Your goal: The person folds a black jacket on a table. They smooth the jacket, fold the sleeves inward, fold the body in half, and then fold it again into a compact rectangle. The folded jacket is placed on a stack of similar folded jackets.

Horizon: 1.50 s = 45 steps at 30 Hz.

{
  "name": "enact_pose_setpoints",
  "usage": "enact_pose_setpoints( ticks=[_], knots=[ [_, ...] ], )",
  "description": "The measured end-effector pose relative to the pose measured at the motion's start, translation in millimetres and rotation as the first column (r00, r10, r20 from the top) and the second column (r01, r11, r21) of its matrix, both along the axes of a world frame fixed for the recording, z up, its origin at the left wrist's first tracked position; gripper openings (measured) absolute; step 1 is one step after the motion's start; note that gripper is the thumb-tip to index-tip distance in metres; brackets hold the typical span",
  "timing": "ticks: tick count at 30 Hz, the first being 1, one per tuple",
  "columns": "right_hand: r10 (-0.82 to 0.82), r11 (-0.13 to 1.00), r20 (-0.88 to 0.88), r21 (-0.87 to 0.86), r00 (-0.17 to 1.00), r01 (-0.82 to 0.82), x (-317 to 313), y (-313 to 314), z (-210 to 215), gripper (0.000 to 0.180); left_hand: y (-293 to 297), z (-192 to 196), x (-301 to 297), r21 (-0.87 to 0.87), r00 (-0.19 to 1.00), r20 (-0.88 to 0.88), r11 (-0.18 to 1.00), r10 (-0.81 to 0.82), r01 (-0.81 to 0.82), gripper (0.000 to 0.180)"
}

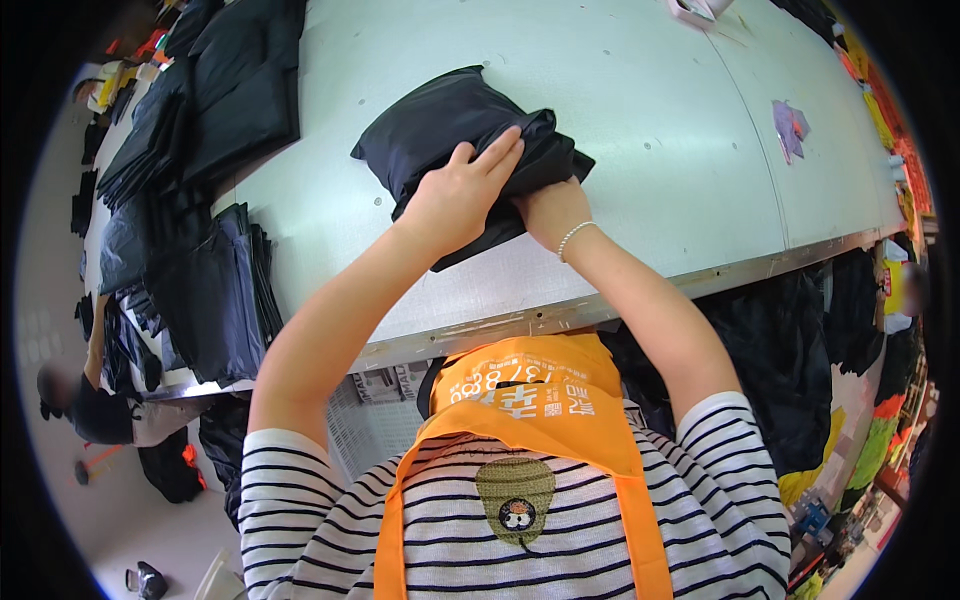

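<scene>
A puffed, folded bundle of thin black material (445, 125) lies on the pale table in front of me; I cannot tell if it is cloth or plastic. My left hand (460, 190) rests on its near side, with the index and middle fingers stretched out and pressed against the gathered fold. At the bundle's right end, my right hand (556, 212) is tucked under the fold, wrist bent, a beaded bracelet around it. The material hides the fingers of that hand. One loose flap hangs toward me below the hands.
Stacks of flat black pieces (240, 105) cover the table's left side, with more black folded pieces (220, 290) nearer me. A small purple item (790, 130) lies at the right. The metal-trimmed table edge (540, 315) runs before my apron. Another person (100, 410) is at the far left.
</scene>
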State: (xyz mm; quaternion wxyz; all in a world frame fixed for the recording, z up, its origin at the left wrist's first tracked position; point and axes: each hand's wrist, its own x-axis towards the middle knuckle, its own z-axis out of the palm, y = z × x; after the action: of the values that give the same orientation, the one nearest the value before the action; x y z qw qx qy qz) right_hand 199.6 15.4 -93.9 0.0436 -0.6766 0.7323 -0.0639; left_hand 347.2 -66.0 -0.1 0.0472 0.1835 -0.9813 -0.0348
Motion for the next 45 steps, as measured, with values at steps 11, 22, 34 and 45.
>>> enact_pose_setpoints(
  ticks=[11, 22, 34, 45],
  knots=[
    [0.304, 0.95, -0.185, -0.015, 0.934, -0.312, -74.5, 25.9, 46.4, 0.023, 8.4, -34.2, -21.1, 0.062, 0.977, 0.178, 0.993, -0.114, 0.104, 0.062],
    [0.251, 0.947, 0.567, 0.025, 0.784, -0.321, 39.8, 44.2, -19.0, 0.035, -4.3, -52.4, -44.9, 0.146, 0.955, 0.237, 0.978, -0.179, 0.147, 0.063],
    [0.134, 0.986, 0.577, 0.001, 0.806, -0.165, 31.7, 61.4, -12.9, 0.003, 23.4, -119.6, -66.3, 0.052, 0.949, -0.279, 0.989, 0.148, -0.139, 0.057],
    [-0.003, 0.997, 0.622, -0.058, 0.783, 0.05, 35.8, 66.9, -16.8, 0.005, 12.0, -147.6, -87.7, 0.067, 0.947, -0.26, 0.982, 0.189, -0.178, 0.056]
  ],
)
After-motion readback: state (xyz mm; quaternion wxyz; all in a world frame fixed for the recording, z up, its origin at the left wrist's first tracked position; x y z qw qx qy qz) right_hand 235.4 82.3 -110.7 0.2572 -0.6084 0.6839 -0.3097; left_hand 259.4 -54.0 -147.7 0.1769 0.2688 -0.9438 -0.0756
